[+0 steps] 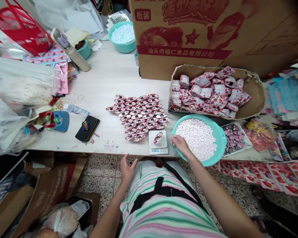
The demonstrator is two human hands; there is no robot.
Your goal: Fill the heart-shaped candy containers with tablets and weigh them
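One packet rests on the scale just below frame centre. Grouped packets stand up and left of it, fill unclear. Work appears partway: many white pieces remain in the basin, right of centre. The right hand pinches at its rim, contents indeterminable; the left hand is spread, apparently empty.

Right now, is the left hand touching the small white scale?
Apart. The head view shows tabletop and floor between the left hand and the scale.
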